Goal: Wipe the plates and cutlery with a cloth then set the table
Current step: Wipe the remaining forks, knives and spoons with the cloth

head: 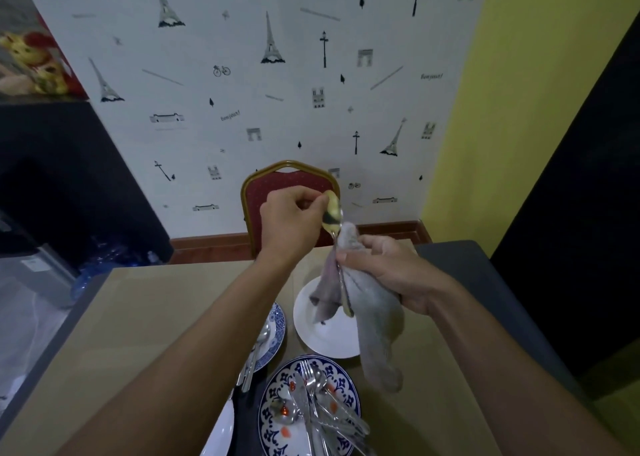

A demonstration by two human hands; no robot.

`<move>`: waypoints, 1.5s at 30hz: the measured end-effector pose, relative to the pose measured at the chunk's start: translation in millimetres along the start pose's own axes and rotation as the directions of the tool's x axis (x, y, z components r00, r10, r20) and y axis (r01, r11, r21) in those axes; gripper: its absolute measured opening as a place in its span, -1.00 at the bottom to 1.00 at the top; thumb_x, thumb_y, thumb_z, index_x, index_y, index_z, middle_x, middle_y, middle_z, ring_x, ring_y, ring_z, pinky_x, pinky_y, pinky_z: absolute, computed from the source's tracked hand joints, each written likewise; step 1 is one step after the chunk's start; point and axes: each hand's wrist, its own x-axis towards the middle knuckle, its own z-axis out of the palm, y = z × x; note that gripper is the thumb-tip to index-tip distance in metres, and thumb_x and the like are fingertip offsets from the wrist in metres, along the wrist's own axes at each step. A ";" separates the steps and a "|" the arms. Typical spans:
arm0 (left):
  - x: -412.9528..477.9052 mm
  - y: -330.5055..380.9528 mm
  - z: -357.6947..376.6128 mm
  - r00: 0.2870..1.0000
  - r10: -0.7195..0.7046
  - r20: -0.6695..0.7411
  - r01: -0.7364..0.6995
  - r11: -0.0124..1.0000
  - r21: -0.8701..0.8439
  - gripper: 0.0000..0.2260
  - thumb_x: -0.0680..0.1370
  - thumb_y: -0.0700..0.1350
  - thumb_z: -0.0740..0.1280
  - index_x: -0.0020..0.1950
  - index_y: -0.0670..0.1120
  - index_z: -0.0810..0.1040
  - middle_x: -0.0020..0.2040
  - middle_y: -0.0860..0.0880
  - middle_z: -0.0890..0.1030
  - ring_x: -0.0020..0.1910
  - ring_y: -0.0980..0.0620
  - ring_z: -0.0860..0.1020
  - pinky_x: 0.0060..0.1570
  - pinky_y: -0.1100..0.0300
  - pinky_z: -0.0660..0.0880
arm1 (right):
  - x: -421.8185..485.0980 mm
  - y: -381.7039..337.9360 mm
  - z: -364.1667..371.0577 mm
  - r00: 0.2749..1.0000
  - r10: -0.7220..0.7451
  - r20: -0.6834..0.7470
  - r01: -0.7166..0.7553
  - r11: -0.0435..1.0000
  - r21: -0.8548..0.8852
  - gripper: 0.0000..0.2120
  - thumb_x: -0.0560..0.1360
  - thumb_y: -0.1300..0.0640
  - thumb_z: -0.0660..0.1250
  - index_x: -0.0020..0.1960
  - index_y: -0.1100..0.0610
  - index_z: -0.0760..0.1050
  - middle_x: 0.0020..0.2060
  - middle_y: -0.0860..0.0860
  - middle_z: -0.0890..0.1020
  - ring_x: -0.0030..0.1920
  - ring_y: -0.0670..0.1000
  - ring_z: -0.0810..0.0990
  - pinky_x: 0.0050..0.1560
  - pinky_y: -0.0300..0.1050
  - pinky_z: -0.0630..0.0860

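1. Your left hand [294, 213] pinches the bowl of a gold spoon [332, 215], fingers curled tight on it, raised above the worktop [138, 317].
2. Your right hand [384, 268] grips a grey cloth [377, 327], fingers closed round it and the spoon's handle inside.
3. The cloth hangs over a white plate [325, 338].
4. Nearer you, a blue patterned plate [273, 417] carries a heap of cutlery [318, 396]; a second blue plate [277, 320] lies just left of the white one, partly behind your arm.
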 end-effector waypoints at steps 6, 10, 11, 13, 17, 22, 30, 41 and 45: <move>0.2 1.3 -3.3 0.992 -0.081 -0.092 0.075 0.994 -0.074 -0.85 0.55 -0.09 0.44 -0.23 0.01 0.66 -0.40 0.16 0.66 -0.34 0.21 0.66 -0.17 0.18 0.64 | -9.8 12.8 -1.1 0.999 0.049 0.024 -0.046 0.992 -0.115 -0.72 0.57 0.01 0.46 0.25 0.07 0.64 0.06 0.02 0.77 0.09 0.01 0.75 0.20 -0.01 0.66; -4.5 -2.0 3.0 0.994 -0.100 -0.037 0.099 0.995 -0.033 -0.89 0.52 -0.11 0.45 -0.21 -0.02 0.66 -0.36 0.06 0.67 -0.33 0.15 0.66 -0.16 0.08 0.67 | -4.4 5.7 2.1 0.981 -0.092 -0.172 0.044 0.963 -0.266 -0.74 0.51 -0.05 0.54 0.15 0.01 0.67 -0.02 -0.11 0.75 0.06 -0.12 0.70 0.14 -0.12 0.61; -6.6 -1.8 6.4 0.996 -0.094 -0.010 0.093 0.995 -0.019 -0.90 0.51 -0.12 0.46 -0.21 -0.02 0.67 -0.35 0.06 0.67 -0.33 0.16 0.66 -0.17 0.10 0.67 | -2.8 2.2 3.5 0.971 -0.132 -0.198 0.070 0.954 -0.291 -0.77 0.50 -0.04 0.55 0.09 0.02 0.67 -0.06 -0.09 0.75 0.02 -0.11 0.70 0.06 -0.15 0.61; -10.2 -2.4 10.2 0.996 -0.091 0.005 0.091 0.996 0.003 -0.93 0.48 -0.13 0.46 -0.20 -0.04 0.68 -0.35 0.05 0.67 -0.33 0.13 0.66 -0.19 0.10 0.66 | 6.2 0.7 2.6 0.943 -0.221 -0.247 0.100 0.900 -0.425 -0.78 0.47 -0.01 0.58 0.04 0.06 0.68 -0.08 0.00 0.75 -0.03 0.00 0.71 -0.02 -0.10 0.62; -3.9 -3.6 8.1 0.974 -0.163 0.155 0.189 0.966 -0.174 -0.94 0.48 -0.18 0.48 -0.07 -0.12 0.70 -0.27 -0.11 0.70 -0.25 0.00 0.71 -0.14 0.04 0.69 | 15.3 4.6 -4.0 0.905 -0.324 -0.277 0.070 0.754 -0.654 -0.86 0.56 0.05 0.43 -0.01 0.13 0.65 -0.12 0.11 0.71 -0.14 0.12 0.64 -0.05 0.03 0.57; 2.9 -3.7 0.7 0.840 -0.239 0.487 0.432 0.837 -0.336 -0.87 0.58 -0.08 0.42 0.03 -0.08 0.73 -0.11 -0.03 0.73 -0.05 0.04 0.63 0.05 0.18 0.58 | 8.8 9.2 -9.9 0.934 -0.295 -0.200 0.168 0.859 -0.483 -0.84 0.62 -0.04 0.41 -0.09 -0.03 0.68 -0.16 -0.06 0.75 -0.02 -0.01 0.73 0.12 0.15 0.67; -1.5 -1.2 1.8 0.837 -0.235 0.495 0.468 0.776 -0.423 -0.90 0.48 -0.13 0.51 -0.14 -0.16 0.68 -0.16 -0.17 0.64 -0.20 -0.02 0.51 -0.17 0.22 0.49 | 8.3 6.6 -15.2 0.945 -0.235 -0.229 0.221 0.971 -0.088 -0.76 0.43 0.23 0.60 0.08 0.10 0.72 -0.07 0.00 0.79 -0.02 -0.03 0.77 -0.03 -0.14 0.66; -5.5 -3.4 -0.6 0.824 -0.212 0.525 0.467 0.779 -0.418 -0.78 0.54 -0.17 0.45 0.05 -0.33 0.67 -0.22 -0.16 0.63 -0.30 0.07 0.55 -0.17 0.26 0.57 | 12.9 7.7 -8.7 0.882 -0.370 -0.292 0.370 0.927 -0.058 -0.83 0.53 0.15 0.54 0.10 0.14 0.72 -0.09 0.01 0.79 -0.05 -0.05 0.77 -0.04 -0.14 0.68; -6.3 -5.6 0.4 0.834 -0.316 0.452 0.508 0.761 -0.403 -0.89 0.55 -0.20 0.45 -0.05 -0.25 0.70 -0.25 -0.17 0.64 -0.33 0.07 0.57 -0.22 0.28 0.61 | 22.1 14.9 -1.6 0.809 -0.517 -0.281 0.395 0.831 -0.391 -0.67 0.56 -0.09 0.49 0.29 -0.06 0.65 0.11 -0.02 0.69 0.17 -0.02 0.68 0.20 0.04 0.64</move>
